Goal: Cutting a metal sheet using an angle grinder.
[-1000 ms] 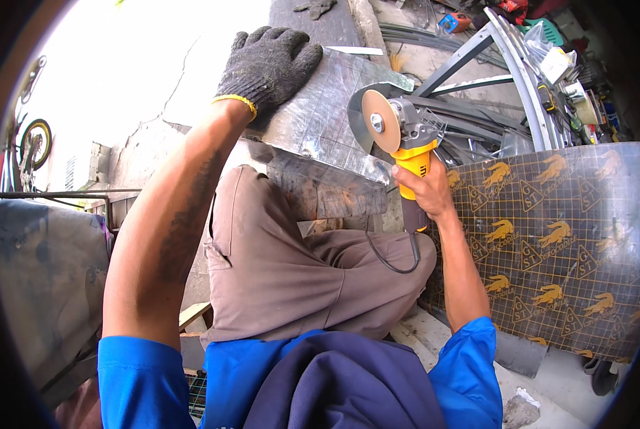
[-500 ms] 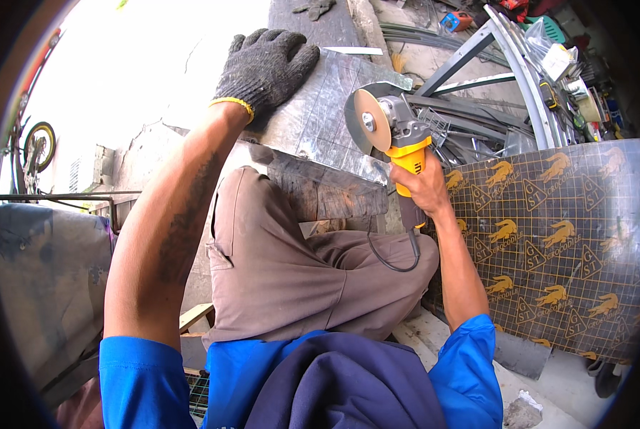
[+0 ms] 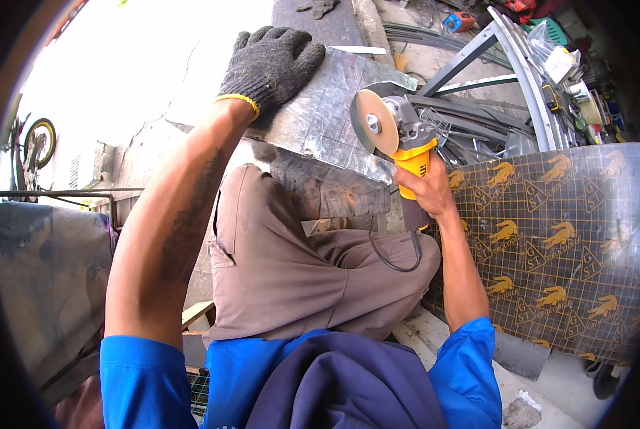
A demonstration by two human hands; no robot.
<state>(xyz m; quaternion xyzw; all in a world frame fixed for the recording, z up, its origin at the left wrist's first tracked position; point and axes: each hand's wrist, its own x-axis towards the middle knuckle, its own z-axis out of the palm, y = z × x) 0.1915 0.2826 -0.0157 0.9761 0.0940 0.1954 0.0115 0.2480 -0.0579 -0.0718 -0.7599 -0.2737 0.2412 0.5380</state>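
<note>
A dark grey knit glove with a yellow cuff covers my left hand (image 3: 273,68). It lies with fingers stretched out on the left side of a shiny metal sheet (image 3: 334,107), which rests on a worn wooden plank (image 3: 327,189). Thin dark lines run across the sheet. My bare right hand (image 3: 429,184) is wrapped round the yellow body of an angle grinder (image 3: 413,161). The tan cutting disc (image 3: 377,121), under a dark guard, is at the sheet's right side; whether they touch I cannot tell. A black power cord (image 3: 399,268) loops from the grinder's rear over my leg.
A grid-printed dark board (image 3: 542,243) lies at the right. Behind the grinder are a grey metal frame (image 3: 459,61) and several metal strips (image 3: 470,118). Another dark glove (image 3: 318,8) lies at the far end, a wheel (image 3: 40,143) stands far left, and a draped cover (image 3: 52,272) is nearer.
The whole view has shifted very slightly. Both hands keep their places, the left flat on the metal sheet and the right round the angle grinder.
</note>
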